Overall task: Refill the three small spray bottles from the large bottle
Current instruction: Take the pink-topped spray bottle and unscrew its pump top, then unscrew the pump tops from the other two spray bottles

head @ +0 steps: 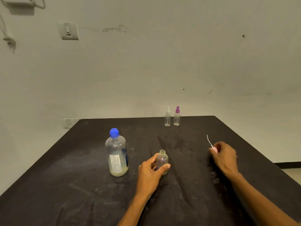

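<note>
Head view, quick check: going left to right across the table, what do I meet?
Large bottle with blue cap → left hand gripping the uncapped small bottle → white-topped spray bottle → purple-topped spray bottle → right hand holding the pink sprayer top.

My left grip (153,168) sits low and forward, thumb and fingers curled round the open small bottle (162,160), forearm running back toward me. My right grip (224,154) is out to the side, fingers curled over, pinching the pink sprayer head (215,150). Wrist bent, right forearm angling in from the lower corner.
</note>
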